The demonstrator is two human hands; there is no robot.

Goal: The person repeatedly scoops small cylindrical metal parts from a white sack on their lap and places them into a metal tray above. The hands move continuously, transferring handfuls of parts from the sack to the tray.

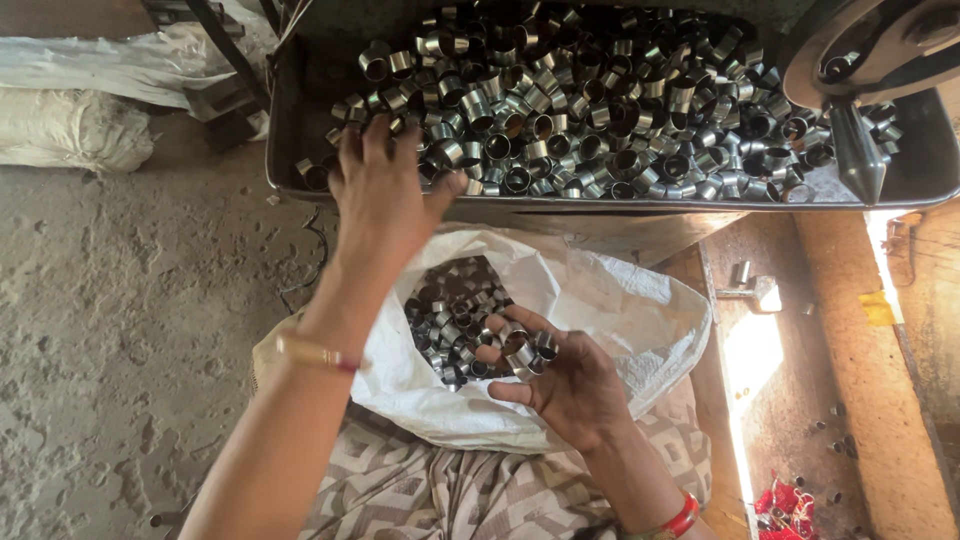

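My left hand [385, 195] reaches up to the near edge of a dark metal tray [285, 150], fingers spread over a big heap of short shiny metal rings [590, 100]. Whether it grips any ring is hidden under the palm. My right hand [560, 375] is cupped palm up over a white woven sack [620, 310] and holds a few metal rings [525, 350] on its fingers. More of the same rings [450, 310] lie inside the sack's open mouth, just left of that hand.
A machine part with a pointed metal cone [858, 150] hangs over the tray's right end. A wooden bench [850, 350] with stray rings lies at right. White sacks [70, 130] sit on the dusty floor at left. Patterned cloth [430, 490] covers my lap.
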